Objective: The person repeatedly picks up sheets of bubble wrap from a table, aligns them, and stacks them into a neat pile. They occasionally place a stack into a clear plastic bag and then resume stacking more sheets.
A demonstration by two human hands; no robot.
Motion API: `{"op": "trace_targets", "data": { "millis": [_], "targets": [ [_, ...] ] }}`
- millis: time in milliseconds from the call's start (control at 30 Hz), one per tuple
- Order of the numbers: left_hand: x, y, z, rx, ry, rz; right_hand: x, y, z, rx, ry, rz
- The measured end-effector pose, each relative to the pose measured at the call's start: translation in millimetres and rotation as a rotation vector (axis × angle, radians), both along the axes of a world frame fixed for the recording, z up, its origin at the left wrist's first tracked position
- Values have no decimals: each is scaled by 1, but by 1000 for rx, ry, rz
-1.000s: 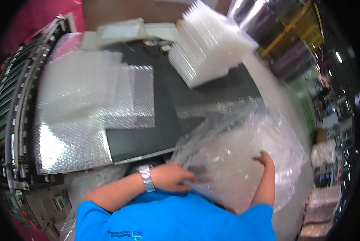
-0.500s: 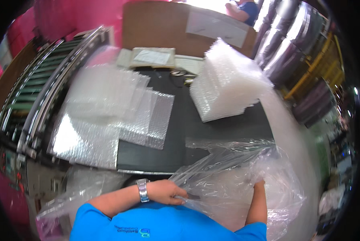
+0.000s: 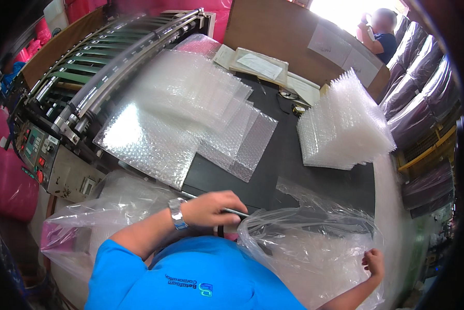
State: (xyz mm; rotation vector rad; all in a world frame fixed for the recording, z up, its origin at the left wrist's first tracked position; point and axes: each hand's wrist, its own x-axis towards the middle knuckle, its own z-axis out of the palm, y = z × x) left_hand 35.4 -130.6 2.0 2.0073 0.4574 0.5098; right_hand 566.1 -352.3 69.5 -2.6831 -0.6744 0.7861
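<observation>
While the head camera looks down over a blue shirt, both hands work at a large clear plastic bag [image 3: 314, 248] that billows at the near edge of the dark bench [image 3: 273, 170]. The left hand [image 3: 211, 207], with a metal watch [image 3: 176, 213] on its wrist, lies knuckles-up at the bag's left rim, its fingers curled together and pinching the film where the mouth of the bag meets the bench edge. The right hand [image 3: 374, 260] is low on the right, closed in a loose fist that grips the bag's far side, so the bag's mouth is stretched open between the two hands. What lies inside the bag cannot be made out through the crumpled film.

Farther back on the bench, a fanned spread of flat bubble-wrap pouches [image 3: 190, 113] lies overlapping on the left, its nearest sheet hanging over the bench edge. A thick, neat stack of bubble-wrap pouches [image 3: 343, 124] stands well apart on the right. Papers [image 3: 257, 64] rest at the far end against a brown cardboard panel [image 3: 278, 31]. A roller conveyor machine [image 3: 92, 67] with a button panel [image 3: 35, 150] sits at the left, and a second clear bag [image 3: 97, 217] sags below it beside the left forearm. Another person [image 3: 379, 33] stands in the far corner beside dark wrapped rolls [image 3: 423, 88].
</observation>
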Motion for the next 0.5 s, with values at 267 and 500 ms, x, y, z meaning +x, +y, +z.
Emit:
{"op": "trace_targets", "data": {
  "millis": [267,500],
  "targets": [
    [-90,136,16,787,925,1004,-203,177,16,213,102,1053],
    [-119,205,3,906,1103,768,-301,266,-32,223,202,1346]
  ]
}}
